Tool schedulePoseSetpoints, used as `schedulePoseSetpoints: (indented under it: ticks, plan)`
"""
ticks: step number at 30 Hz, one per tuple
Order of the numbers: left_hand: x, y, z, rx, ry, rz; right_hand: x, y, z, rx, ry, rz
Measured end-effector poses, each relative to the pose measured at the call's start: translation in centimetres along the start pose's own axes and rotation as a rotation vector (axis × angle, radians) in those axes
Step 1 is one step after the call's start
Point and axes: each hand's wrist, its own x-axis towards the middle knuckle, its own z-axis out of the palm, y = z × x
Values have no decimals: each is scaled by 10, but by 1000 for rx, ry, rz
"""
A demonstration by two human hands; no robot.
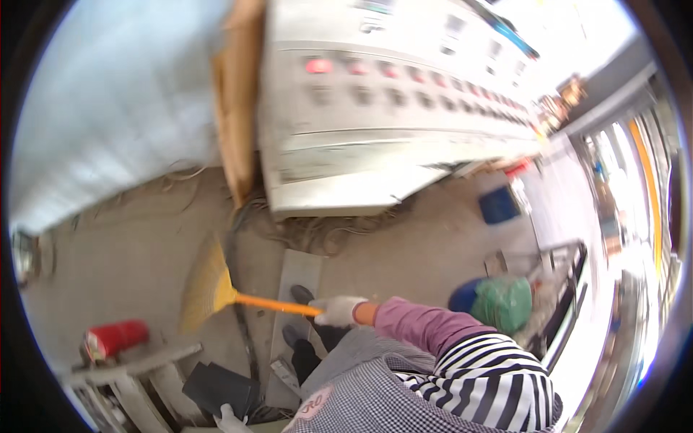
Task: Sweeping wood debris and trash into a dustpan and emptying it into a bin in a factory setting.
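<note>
At eight o'clock, a little way out from the middle of the view, a yellow broom [228,291] shows over the concrete floor [137,252], its plastic bristles fanned wide and blurred at the tips. Its smooth orange handle slants toward six o'clock, and there the gloved right hand [339,310] has it: fingers curled snugly round the shaft near its end, a hold that probably gives long reach with the arm out.

Down at seven o'clock, the left hand [231,420], also in a pale glove, meets the near edge of a dark pan [220,388], flat, matt and angular. How far those fingers close, I can't tell; the lower rim cuts them off. The pan seems kept low and close, apart from the bristles, perhaps so the two tools don't clash.

Between them snakes a rubbery black cable [249,346], passing under the broom's handle. Dark shoes [299,339] stand at about half past six, beside a flat grey board [299,268].

Further out now! Eight o'clock again, near the rim: a red cylinder [121,337] lying on its side. Four o'clock: a crumpled green bag [502,303], soft and bulging. Three o'clock: a boxy blue bin [499,206]. And from twelve to one, a big pale metal cabinet [346,162], flat-faced, with rows of round knobs and red lights.
</note>
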Motion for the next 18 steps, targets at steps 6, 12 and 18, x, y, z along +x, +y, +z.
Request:
schedulePoseSetpoints:
  ticks: [6,12,18]
  plan:
    - [-6,15,36,269,-276,163,-121,192,47,184,131,6]
    - [-130,15,145,572,-357,378,-242,360,27,205,242,245]
    - [-191,-67,284,747,-697,704,-302,547,-22,224,362,477]
